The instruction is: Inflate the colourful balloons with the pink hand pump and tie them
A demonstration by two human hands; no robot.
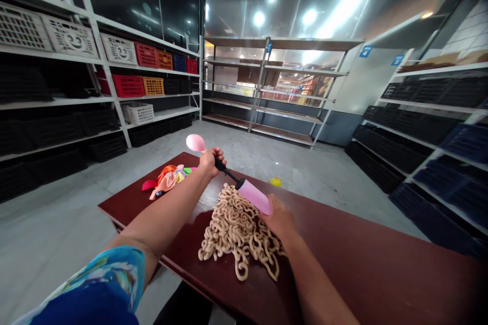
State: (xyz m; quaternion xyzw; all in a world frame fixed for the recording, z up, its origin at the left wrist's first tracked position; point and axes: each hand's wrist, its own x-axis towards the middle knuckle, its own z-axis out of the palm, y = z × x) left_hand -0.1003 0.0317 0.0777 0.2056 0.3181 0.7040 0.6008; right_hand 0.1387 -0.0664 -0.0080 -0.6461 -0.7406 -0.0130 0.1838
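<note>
A hand balloon pump with a pink barrel (256, 197) and a black rod (231, 175) is held slantwise above the table. My left hand (212, 161) is closed around the black end of the pump. From that hand a partly filled pink balloon (195, 142) sticks out to the upper left; its neck is hidden by the fingers. My right hand (279, 217) wraps the lower end of the pink barrel. Beneath the pump lies a heap of beige, curly, rope-like strands (238, 228). To the left of it is a pile of limp coloured balloons (168, 180).
The dark red table (343, 254) stretches off to the right. A small yellow round thing (275, 182) shows beyond its far edge. Shelves with crates (129, 85) line the left side, a bare-looking rack (263, 91) stands at the back, and dark crates (407, 147) fill the right.
</note>
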